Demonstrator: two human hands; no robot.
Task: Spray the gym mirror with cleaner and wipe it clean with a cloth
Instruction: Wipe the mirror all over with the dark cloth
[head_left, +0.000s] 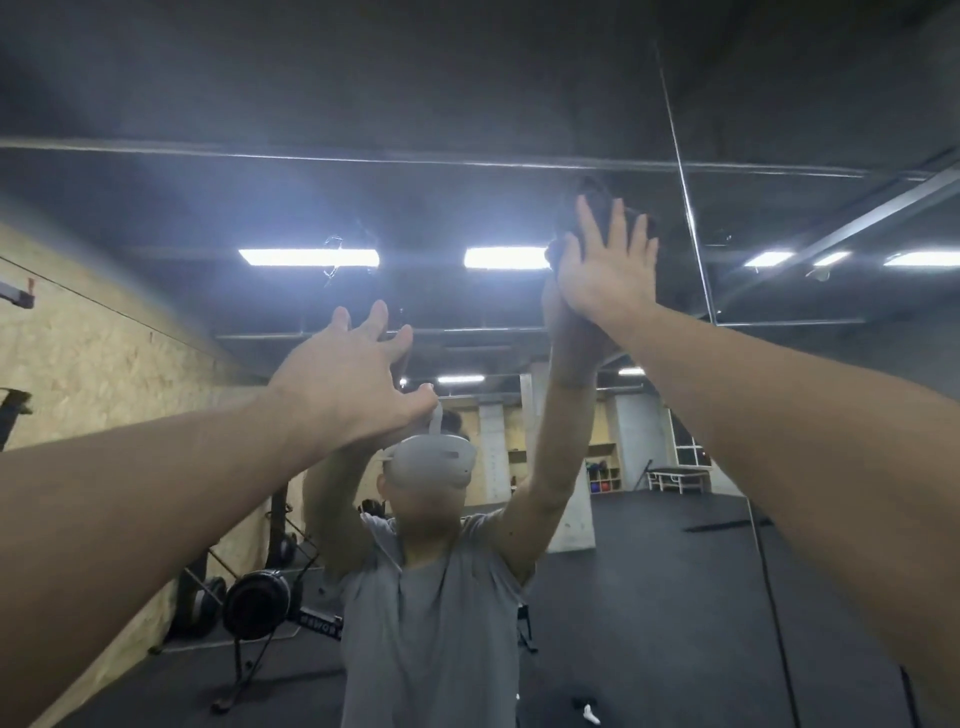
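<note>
The gym mirror (467, 208) fills the wall in front of me and reflects me with both arms raised. My right hand (605, 265) is high on the glass, fingers straight, pressing a dark cloth (584, 200) flat against the mirror near its top edge. Only the cloth's upper part shows above my fingers. My left hand (353, 371) is lower and to the left, fingers spread, empty, reaching toward the glass. A white spray bottle (589, 713) shows small on the floor in the reflection.
A vertical seam (685, 197) between mirror panels runs just right of my right hand. A plywood wall (78, 353) stands at the left. The reflection shows a rowing machine (260, 597), black floor mats and ceiling lights.
</note>
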